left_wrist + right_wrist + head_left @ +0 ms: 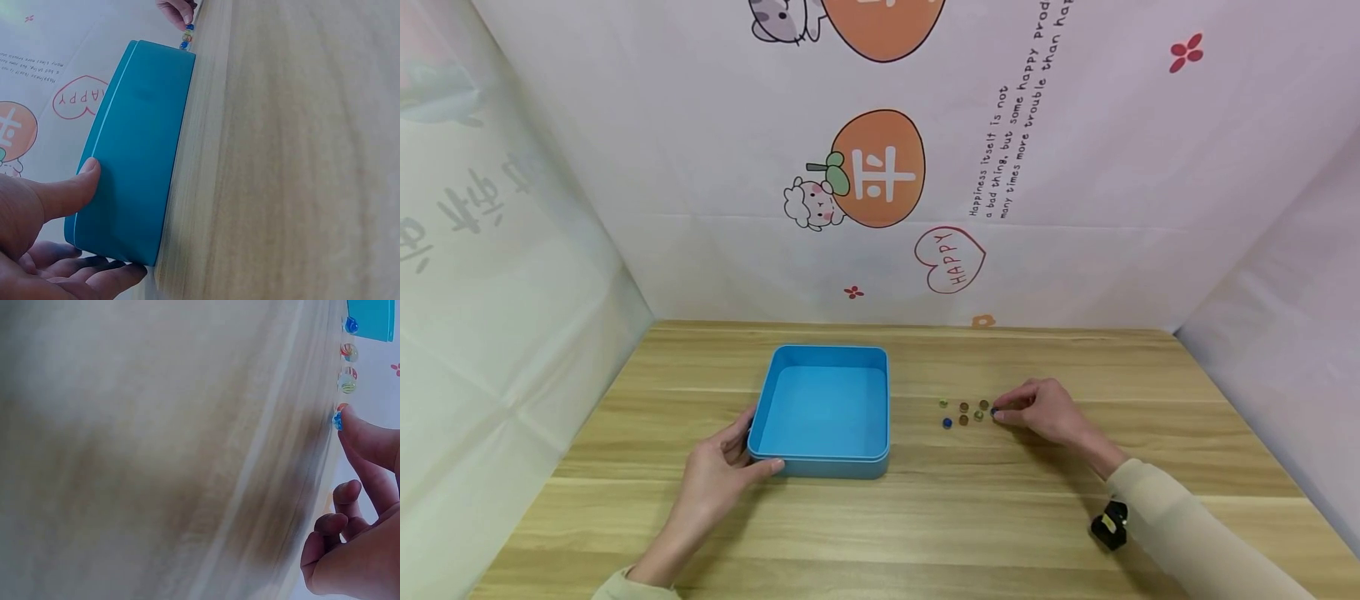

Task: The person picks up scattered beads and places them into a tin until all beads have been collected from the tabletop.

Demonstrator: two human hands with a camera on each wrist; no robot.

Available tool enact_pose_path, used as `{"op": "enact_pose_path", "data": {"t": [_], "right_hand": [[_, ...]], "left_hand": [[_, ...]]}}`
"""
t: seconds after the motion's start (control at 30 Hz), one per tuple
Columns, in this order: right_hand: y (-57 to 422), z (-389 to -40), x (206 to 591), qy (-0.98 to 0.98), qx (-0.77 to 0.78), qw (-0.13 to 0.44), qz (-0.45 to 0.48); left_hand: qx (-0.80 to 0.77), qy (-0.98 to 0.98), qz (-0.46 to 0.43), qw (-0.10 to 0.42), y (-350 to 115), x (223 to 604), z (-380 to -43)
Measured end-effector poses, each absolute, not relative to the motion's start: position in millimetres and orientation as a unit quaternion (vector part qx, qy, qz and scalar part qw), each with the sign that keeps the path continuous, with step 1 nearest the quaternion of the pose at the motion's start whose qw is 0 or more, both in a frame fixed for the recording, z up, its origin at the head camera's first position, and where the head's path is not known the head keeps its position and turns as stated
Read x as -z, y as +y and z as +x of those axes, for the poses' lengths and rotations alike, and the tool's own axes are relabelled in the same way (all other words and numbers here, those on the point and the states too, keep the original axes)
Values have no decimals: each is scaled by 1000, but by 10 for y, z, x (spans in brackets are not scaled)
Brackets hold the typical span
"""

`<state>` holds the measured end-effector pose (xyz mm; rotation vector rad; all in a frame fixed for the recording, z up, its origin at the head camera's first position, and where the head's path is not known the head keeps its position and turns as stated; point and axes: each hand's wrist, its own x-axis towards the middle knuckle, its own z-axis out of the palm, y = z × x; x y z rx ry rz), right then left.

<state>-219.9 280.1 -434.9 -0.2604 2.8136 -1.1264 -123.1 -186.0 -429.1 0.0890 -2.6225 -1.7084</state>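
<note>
Wood-grained table (pixel 850 533) underlies everything: right of the blue box (pixel 827 469), gripped at its corner by the left hand (pixel 722 471), a blue marble (pixel 995 412) pinched by the right hand (pixel 1048 412) is best handled lightly, neighbouring marbles (pixel 963 407) undisturbed.

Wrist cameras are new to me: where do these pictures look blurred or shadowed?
Right wrist view: tabletop heavily blurred, shaded near the right hand; left wrist view: tabletop soft toward the right edge, blue box clearer; head view: fairly even light.
</note>
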Motion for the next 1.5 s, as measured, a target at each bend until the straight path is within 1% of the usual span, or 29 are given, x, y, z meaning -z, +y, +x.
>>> {"op": "enact_pose_path", "data": {"t": [0.17, 0.3, 0.47, 0.97, 1.5], "right_hand": [[2813, -2183, 4357, 922, 373, 42, -91], [2832, -2175, 4350, 919, 386, 38, -76], [2828, -2148, 4285, 908, 412, 55, -49], [2705, -2124, 4115, 885, 459, 78, -30], [2461, -2192, 3969, 873, 479, 83, -48]], "left_hand": [[546, -837, 34, 5, -1865, 4290, -1224], [548, -836, 33, 3, -1860, 4295, -1224], [549, -835, 35, 3, -1856, 4296, -1229], [549, -835, 32, 2, -1851, 4286, -1205], [554, -832, 33, 1, -1860, 4285, -1214]]}}
